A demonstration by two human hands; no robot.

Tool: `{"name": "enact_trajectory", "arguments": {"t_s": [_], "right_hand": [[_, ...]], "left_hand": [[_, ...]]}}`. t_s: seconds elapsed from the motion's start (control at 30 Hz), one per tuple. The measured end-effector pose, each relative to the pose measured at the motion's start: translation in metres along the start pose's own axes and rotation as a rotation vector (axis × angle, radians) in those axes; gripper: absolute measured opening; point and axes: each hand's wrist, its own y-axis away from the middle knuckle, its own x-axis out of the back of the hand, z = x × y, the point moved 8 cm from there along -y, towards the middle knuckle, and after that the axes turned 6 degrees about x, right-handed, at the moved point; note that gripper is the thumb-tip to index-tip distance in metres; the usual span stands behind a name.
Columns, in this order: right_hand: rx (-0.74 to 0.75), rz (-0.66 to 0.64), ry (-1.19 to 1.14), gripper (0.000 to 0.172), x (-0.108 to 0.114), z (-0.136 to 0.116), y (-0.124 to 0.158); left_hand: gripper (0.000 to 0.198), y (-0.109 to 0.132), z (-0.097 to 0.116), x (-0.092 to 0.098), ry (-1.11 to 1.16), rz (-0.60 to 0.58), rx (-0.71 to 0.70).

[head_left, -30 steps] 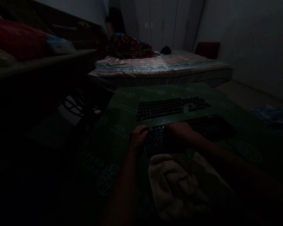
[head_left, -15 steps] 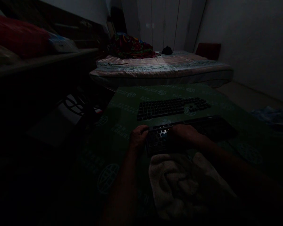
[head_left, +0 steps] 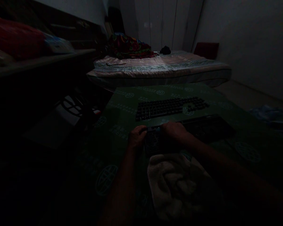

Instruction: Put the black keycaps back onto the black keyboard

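Note:
A dark keyboard base [head_left: 211,127] without keycaps lies on a green patterned table cover [head_left: 119,113]. My left hand [head_left: 137,137] is closed around its left end, thumb near the top edge. Over the left part of the base, my right hand [head_left: 174,130] is closed, its fingers pointing left. Something small and bluish shows at those fingertips, too dark to name. Behind the base, black keycaps [head_left: 160,108] are laid out in keyboard order. A crumpled light cloth [head_left: 167,185] rests in front of the base, partly under my right forearm.
Beyond the table stands a bed [head_left: 179,64] with a colourful blanket [head_left: 132,47]. At left is a shelf [head_left: 77,53] bearing a red bag [head_left: 16,37]. A fan-like round grille [head_left: 72,105] sits below it. The room is very dark.
My right hand has moved left along the base, towards my left hand. The bright patch on the base is now mostly covered. My left hand keeps its hold.

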Motion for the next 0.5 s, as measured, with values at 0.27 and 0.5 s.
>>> {"name": "enact_trajectory", "arguments": {"t_s": [0.27,0.5], "right_hand": [[-0.002,-0.054,0.091,0.030,0.000,0.030,0.010],[-0.013,-0.036,0.034,0.029,0.001,0.041,0.019]], "left_hand": [[0.024,0.001,0.002,0.000,-0.010,0.006,-0.016],[0.023,-0.001,0.000,0.001,0.001,0.025,-0.026]]}}
